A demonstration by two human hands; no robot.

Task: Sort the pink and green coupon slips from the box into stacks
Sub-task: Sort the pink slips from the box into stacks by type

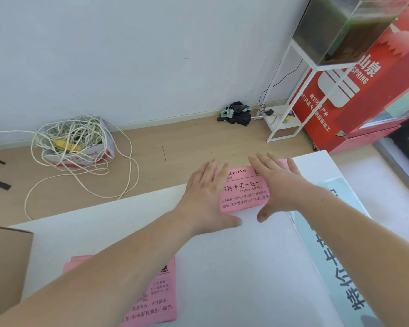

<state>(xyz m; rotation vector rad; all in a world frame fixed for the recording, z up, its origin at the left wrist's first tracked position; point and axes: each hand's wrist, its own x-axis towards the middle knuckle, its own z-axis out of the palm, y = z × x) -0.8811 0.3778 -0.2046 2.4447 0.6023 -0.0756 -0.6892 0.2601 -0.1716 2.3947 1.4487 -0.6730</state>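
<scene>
We lay left hand [207, 197] and right hand [280, 187], fingers straight, over the side edges of the pink stack [244, 195]. Bare table [246, 267] spreads nearer us than both thumbs.

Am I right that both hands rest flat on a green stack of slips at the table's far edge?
Not quite: the head view shows the stack of slips under the left hand and right hand is pink, not green; the rest holds.

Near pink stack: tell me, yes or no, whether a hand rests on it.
No, both the left hand and right hand lie on the far pink stack.
</scene>
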